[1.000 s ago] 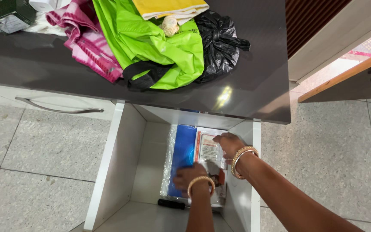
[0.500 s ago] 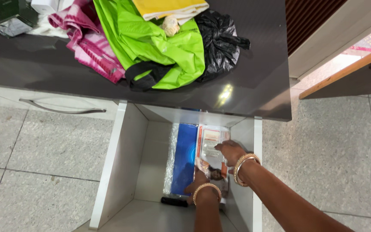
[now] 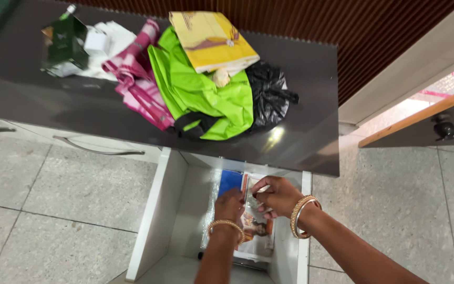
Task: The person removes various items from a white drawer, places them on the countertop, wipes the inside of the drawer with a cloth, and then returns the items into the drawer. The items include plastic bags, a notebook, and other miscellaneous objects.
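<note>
Both my hands are inside an open white drawer [image 3: 156, 221] below a dark countertop. My left hand [image 3: 230, 206] grips the left edge of an orange-and-white printed packet [image 3: 256, 231] and lifts it. My right hand [image 3: 274, 195] pinches the same packet's top edge. Gold bangles sit on both wrists. Beneath the packet lies a blue flat package [image 3: 230, 181] in clear plastic wrap; most of it is hidden by my hands. A small black object [image 3: 200, 255] rests at the drawer's near end.
On the dark countertop [image 3: 306, 142] lie a green bag [image 3: 206, 94], a pink cloth bag [image 3: 140, 89], a black plastic bag [image 3: 269, 94], a yellow flat box [image 3: 211, 39] and a dark green box [image 3: 64, 44]. A closed drawer with handle [image 3: 98, 150] is at left. A wooden door [image 3: 421, 123] stands at right.
The camera has tilted up and back, showing more of the countertop. Both hands have risen and come together on the printed packet, lifting it off the blue package.
</note>
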